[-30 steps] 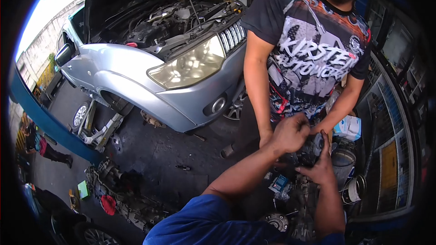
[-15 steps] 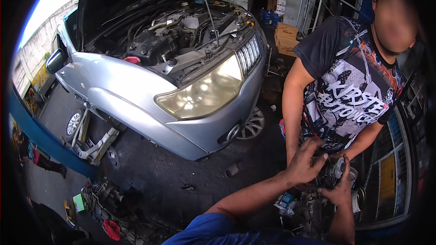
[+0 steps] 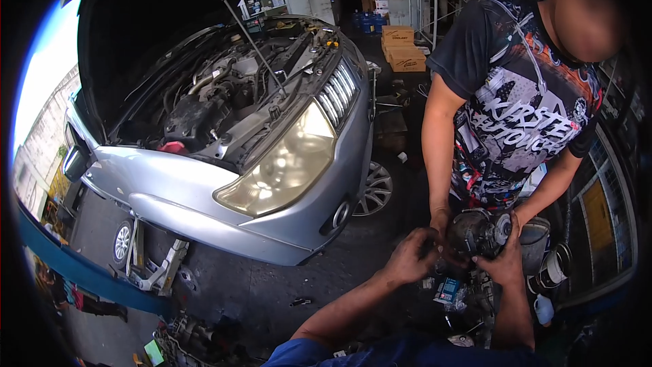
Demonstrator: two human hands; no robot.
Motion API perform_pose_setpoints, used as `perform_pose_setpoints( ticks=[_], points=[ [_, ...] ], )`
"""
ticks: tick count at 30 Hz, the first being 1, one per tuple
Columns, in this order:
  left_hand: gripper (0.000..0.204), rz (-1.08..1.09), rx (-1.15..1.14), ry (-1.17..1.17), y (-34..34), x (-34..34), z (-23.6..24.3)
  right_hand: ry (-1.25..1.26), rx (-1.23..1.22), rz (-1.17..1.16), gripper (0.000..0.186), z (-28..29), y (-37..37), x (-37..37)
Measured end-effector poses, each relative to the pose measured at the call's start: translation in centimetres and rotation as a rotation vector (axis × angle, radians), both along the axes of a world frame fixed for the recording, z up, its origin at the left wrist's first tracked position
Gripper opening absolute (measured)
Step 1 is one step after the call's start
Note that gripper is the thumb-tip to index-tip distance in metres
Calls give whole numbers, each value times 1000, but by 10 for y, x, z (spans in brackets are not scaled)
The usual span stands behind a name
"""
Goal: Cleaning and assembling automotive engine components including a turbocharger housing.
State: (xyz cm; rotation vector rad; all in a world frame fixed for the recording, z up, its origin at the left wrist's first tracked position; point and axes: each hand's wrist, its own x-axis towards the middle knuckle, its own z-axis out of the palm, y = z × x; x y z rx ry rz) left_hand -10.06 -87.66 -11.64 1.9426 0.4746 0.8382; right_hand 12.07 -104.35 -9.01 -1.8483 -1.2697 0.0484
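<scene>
A dark, greasy round metal engine part [image 3: 477, 232] sits at lower right, held up between several hands. My left hand [image 3: 410, 255] curls around its left side. My right hand [image 3: 504, 263] grips its lower right edge. A co-worker in a printed black shirt [image 3: 519, 119] stands facing me and holds the same part from above; one hand [image 3: 440, 221] shows at its left. My forearms come in from the bottom edge in blue sleeves.
A silver car [image 3: 272, 170] with raised bonnet and exposed engine fills the left, its front wheel removed. Cardboard boxes [image 3: 402, 54] stand behind. Loose parts and tools [image 3: 176, 336] lie on the dark floor; cans and a small blue box [image 3: 448, 291] sit near the part.
My view has tilted upward, so the car and the co-worker sit lower and larger. Both my hands stay on the metal part, which has shifted slightly right in frame.
</scene>
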Motion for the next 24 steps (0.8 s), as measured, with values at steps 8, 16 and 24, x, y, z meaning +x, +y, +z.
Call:
perform_pose_setpoints(
  ticks=[8, 16, 24],
  points=[
    [30, -93, -36, 210, 8, 24, -2, -34, -124, -4, 138, -14, -6, 37],
    [41, 70, -61, 322, 61, 42, 6, -66, -134, 17, 138, -8, -13, 94],
    [33, -32, -115, 89, 176, 62, -12, 97, 46, -143, 103, 0, -49, 180]
  ],
)
